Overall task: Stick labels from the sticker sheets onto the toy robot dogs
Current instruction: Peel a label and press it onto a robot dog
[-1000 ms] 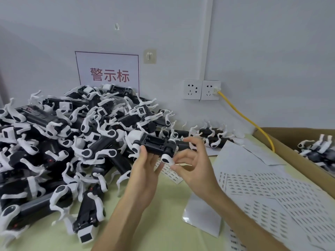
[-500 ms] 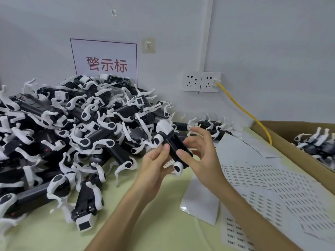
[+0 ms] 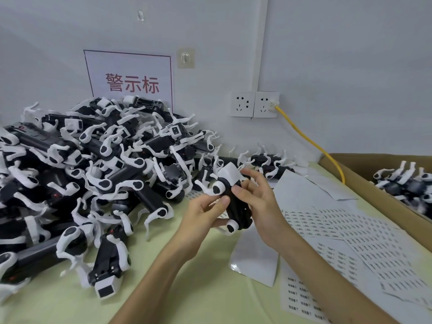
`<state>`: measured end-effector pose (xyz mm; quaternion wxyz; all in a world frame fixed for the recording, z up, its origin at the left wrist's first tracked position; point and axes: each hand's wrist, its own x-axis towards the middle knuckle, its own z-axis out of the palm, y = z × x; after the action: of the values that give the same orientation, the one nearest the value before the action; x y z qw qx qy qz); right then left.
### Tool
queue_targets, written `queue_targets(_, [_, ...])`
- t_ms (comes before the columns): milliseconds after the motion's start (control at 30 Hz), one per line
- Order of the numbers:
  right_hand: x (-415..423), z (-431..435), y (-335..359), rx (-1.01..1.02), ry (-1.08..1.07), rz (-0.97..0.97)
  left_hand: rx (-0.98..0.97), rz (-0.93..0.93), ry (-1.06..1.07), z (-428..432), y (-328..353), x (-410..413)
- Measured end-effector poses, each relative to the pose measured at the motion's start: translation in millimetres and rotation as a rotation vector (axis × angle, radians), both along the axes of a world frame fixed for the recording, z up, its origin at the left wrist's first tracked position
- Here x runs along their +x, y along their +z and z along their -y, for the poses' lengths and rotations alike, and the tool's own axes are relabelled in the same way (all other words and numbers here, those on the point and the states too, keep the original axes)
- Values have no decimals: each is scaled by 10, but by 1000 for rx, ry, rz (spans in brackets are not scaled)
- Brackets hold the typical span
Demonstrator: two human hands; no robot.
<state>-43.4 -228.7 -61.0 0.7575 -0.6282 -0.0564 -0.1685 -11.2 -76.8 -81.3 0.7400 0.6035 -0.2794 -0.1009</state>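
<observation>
My left hand and right hand clasp the toy robot dog mid-frame; if it twists, a label could land crooked.

The held toy dog was hard plastic, its black body matt, its white legs smooth with a faint sheen, like those in the pile. The sticker sheets were thin paper, one backing slightly glossy. The box was raw brown cardboard; the table cover looked smooth and matt.
</observation>
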Motion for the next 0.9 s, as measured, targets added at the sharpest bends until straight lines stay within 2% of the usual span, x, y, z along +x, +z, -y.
queue_targets(267, [-78, 42, 91, 184, 167, -155, -29, -57, -92, -37, 15, -3])
queue_targets(400, [-72, 53, 108, 111, 165, -81, -119, -164, -126, -35, 30, 16])
queue_targets(600, [-18, 48, 58, 156, 236, -17, -245, -355, -94, -71, 19, 60])
queue_targets(667, [-14, 28, 63, 138, 172, -16, -300, -416, -117, -69, 16, 60])
queue_targets(800, [-3, 49, 54, -4, -129, 34, -424, -510, -90, -46, 1, 87])
queue_targets(900, [-28, 72, 92, 41, -161, 83, -584, -576, -30, -55, 11, 124])
